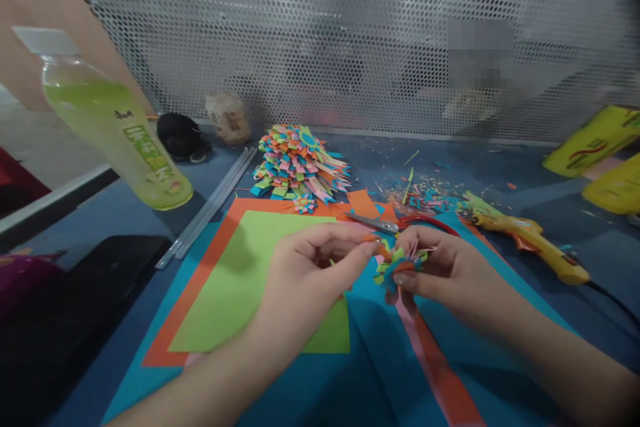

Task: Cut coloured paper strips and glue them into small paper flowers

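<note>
My right hand (440, 267) is closed on a small paper flower (395, 270) with blue, green and orange cut petals. The thumb presses on its near face. My left hand (320, 260) pinches at the flower's left edge, where an orange paper bit (371, 238) shows at the fingertips. Below the flower hangs a pink and orange paper strip (435, 367), running toward the near edge. Just behind my hands lie scissors (373, 221) with red handles. Under my left hand is a lime green sheet (225, 293) on top of orange and blue sheets.
A fringed multicoloured paper piece (295, 160) stands at the back, with a small paper flower (304, 203) before it. A yellow glue gun (530, 240) and paper scraps (435, 197) lie right. Clear sticks (210, 207), a drink bottle (115, 127) and a black phone-like slab (100, 307) are left.
</note>
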Motion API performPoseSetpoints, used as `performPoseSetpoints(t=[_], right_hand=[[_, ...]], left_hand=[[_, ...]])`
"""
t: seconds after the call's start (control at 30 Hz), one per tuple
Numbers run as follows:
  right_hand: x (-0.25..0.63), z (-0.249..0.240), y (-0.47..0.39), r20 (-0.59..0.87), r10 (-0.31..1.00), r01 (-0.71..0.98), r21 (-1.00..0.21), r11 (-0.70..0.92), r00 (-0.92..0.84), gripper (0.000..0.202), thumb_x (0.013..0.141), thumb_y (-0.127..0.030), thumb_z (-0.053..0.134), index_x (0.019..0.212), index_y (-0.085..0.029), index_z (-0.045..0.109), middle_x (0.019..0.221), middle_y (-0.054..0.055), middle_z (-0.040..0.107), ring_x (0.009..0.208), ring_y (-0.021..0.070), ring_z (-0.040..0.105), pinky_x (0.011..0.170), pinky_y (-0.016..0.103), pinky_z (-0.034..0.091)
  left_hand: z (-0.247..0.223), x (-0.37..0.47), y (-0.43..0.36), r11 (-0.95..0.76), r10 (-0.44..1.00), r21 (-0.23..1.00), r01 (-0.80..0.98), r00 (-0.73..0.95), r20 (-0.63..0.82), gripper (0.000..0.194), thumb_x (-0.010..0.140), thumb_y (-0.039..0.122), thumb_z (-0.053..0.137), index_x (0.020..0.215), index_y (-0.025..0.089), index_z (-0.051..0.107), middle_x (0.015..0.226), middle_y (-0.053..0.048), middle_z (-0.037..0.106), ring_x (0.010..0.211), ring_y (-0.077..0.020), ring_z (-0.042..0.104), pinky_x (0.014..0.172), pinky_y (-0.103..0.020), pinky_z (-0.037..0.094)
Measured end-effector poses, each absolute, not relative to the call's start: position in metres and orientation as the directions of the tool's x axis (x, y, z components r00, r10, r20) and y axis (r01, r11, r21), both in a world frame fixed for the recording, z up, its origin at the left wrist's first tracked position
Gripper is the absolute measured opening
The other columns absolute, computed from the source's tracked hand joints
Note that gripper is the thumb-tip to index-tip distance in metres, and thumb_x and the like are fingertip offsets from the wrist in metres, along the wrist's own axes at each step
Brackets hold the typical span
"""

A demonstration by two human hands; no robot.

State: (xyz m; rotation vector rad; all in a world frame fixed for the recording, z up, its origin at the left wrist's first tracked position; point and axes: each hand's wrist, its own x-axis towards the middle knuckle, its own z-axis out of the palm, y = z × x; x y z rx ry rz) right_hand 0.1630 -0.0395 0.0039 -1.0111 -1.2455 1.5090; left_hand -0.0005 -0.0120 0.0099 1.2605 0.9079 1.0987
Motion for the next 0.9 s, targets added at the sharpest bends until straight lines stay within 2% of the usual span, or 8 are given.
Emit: performPoseSetpoints(t=[0.23, 0.33, 0.53, 0.63, 0.9], right_hand=[[0.1658, 0.0024, -0.0405, 0.004, 0.968, -0.075, -0.997, -0.015, -0.250, 0.027, 0.065, -0.028, 0.074, 0.070, -0.019, 0.049, 0.058, -0.003, 0.057, 0.050, 0.0106, 0.059, 0.040, 0.018, 0.048], [0.1683, -0.0019, -0.0400, 0.026, 0.970, -0.091, -0.996, 0.004, -0.242, 0.024, 0.069, -0.027, 0.071, 0.073, -0.020, 0.049, 0.060, -0.003, 0.058, 0.054, 0.0114, 0.061, 0.041, 0.018, 0.049], [0.1687, -0.0032, -0.0404, 0.013, 0.971, -0.059, -0.998, -0.001, -0.240, 0.027, 0.068, -0.031, 0.072, 0.073, -0.020, 0.048, 0.060, -0.002, 0.059, 0.053, 0.0126, 0.061, 0.041, 0.020, 0.048], [0.1672, -0.0004, -0.0407, 0.009, 0.970, -0.046, -0.999, -0.003, -0.241, 0.029, 0.065, -0.030, 0.074, 0.072, -0.020, 0.048, 0.058, -0.003, 0.058, 0.050, 0.0116, 0.060, 0.040, 0.019, 0.048], [0.1669, 0.0017, -0.0398, -0.006, 0.971, -0.078, -0.997, -0.025, -0.240, 0.027, 0.067, -0.029, 0.072, 0.071, -0.020, 0.047, 0.059, -0.003, 0.057, 0.053, 0.0122, 0.061, 0.040, 0.019, 0.048]], left_hand=[[0.0150, -0.0014, -0.0153, -0.034, 0.968, 0.987, -0.160, 0.240, 0.072, 0.004, 0.062, 0.017, 0.072, 0.063, 0.019, 0.069, 0.048, 0.004, 0.062, 0.037, -0.0040, 0.046, 0.036, -0.015, 0.037], [0.0153, -0.0017, -0.0172, -0.064, 0.966, 0.990, -0.127, 0.240, 0.093, 0.003, 0.062, 0.018, 0.072, 0.063, 0.018, 0.069, 0.050, 0.003, 0.063, 0.038, -0.0045, 0.047, 0.037, -0.016, 0.038], [0.0139, -0.0008, -0.0175, -0.104, 0.971, 0.991, -0.078, 0.208, 0.118, 0.003, 0.063, 0.020, 0.071, 0.065, 0.019, 0.070, 0.054, 0.002, 0.065, 0.042, -0.0068, 0.051, 0.039, -0.018, 0.041], [0.0126, -0.0010, -0.0175, -0.085, 0.969, 0.993, -0.083, 0.227, 0.102, 0.005, 0.063, 0.022, 0.072, 0.066, 0.018, 0.069, 0.056, 0.001, 0.066, 0.043, -0.0070, 0.052, 0.039, -0.018, 0.042], [0.0122, -0.0011, -0.0186, -0.060, 0.959, 0.990, -0.125, 0.268, 0.092, 0.004, 0.062, 0.019, 0.071, 0.062, 0.018, 0.068, 0.064, 0.001, 0.068, 0.040, -0.0051, 0.051, 0.038, -0.016, 0.041]])
